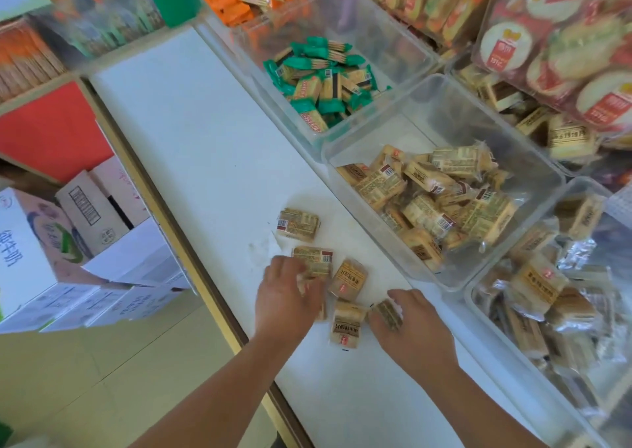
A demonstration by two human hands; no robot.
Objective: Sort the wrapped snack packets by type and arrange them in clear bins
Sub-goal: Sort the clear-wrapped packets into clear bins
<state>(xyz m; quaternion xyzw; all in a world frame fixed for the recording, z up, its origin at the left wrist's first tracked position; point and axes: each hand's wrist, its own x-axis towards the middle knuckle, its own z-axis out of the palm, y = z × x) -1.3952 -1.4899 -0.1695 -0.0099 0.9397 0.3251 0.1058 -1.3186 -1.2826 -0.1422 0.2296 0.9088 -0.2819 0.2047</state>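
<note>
**Loose tan packets under both hands; matching bin lies forward and to the right**

A small cluster of loose tan cellophane-wrapped snack packets (349,279) lies on the white counter (205,139), close to its near edge. The left hand (290,298) covers the cluster's left side, its fingers curled down over a barcode-labelled packet (313,259). Motion blur hides whether it has closed on it. The right hand (413,328) is at the cluster's right end, with thumb and fingers pinching a darker brown-wrapped packet (386,314). The hands are apart, with two packets lying between them.

The clear plastic bin of matching tan packets (533,163) sits forward and right of the cluster, its near corner just beside the right hand. That hand is plainly the nearer one, while the left would have to reach across. The packets' long axes point several ways, so no single approach suits them all. The likely move is a short carry forward-right over the bin's rim. The darker packet may instead belong in the nearest clear bin of mixed tan and silvery packets (473,292); its type cannot be read.
</note>
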